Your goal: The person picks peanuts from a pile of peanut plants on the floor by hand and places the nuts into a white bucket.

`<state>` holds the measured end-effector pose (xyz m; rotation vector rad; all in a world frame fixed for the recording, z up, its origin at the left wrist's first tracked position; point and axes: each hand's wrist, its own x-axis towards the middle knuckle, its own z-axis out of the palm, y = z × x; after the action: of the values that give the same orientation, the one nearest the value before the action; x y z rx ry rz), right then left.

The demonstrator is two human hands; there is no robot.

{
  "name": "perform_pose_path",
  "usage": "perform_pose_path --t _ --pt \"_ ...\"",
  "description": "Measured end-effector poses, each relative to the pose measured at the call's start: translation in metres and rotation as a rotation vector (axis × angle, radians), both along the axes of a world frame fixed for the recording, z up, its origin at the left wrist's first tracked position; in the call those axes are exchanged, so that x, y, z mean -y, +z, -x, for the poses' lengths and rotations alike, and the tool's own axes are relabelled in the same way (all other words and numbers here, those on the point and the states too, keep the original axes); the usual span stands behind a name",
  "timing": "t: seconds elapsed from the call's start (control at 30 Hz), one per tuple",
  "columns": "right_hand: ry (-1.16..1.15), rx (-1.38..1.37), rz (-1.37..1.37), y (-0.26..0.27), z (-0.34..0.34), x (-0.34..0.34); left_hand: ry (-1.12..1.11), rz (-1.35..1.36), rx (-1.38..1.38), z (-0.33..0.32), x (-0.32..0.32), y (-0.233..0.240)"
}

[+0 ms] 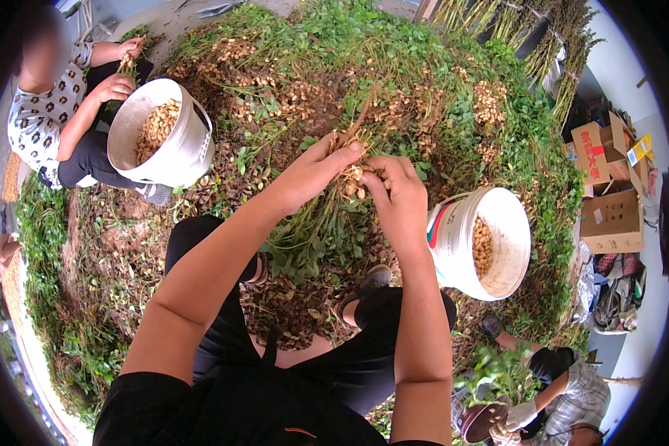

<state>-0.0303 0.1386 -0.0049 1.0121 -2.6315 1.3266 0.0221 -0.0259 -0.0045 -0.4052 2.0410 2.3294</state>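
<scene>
A bunch of uprooted peanut plants (pixel 312 223) hangs between my knees, leaves downward and roots up. My left hand (pixel 329 159) grips the stems just below the roots, thumb on top. At the pod cluster (pixel 352 187), my right hand (pixel 396 187) has its thumb and fingers closed around peanuts; some pods are hidden behind the fingers. To the right of my right hand stands a white plastic bucket (pixel 449 245), tilted in view, with picked peanuts (pixel 482 248) inside.
A seated person (pixel 50 117) at left handles plants beside a white bucket (pixel 195 139) of peanuts. Another gloved person (pixel 568 396) works at lower right by a dark bucket (pixel 479 421). Heaped peanut plants (pixel 340 50) lie ahead. Cardboard boxes (pixel 613 223) stand along the right wall.
</scene>
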Motion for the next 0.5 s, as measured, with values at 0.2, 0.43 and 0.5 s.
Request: perform_pose_path --t 0.2,0.43,0.5 --pt "0.178 0.599 0.824 -0.001 0.008 -0.009 0.042 -0.141 0.058 0.004 0.010 -0.005" --pt "0.142 0.827 1.046 0.024 0.018 -0.030 0.072 -0.353 0.043 0.005 0.013 -0.010" --pt "0.171 0.777 0.829 0.008 0.017 -0.025 0.099 -0.319 0.082 0.008 0.007 -0.011"
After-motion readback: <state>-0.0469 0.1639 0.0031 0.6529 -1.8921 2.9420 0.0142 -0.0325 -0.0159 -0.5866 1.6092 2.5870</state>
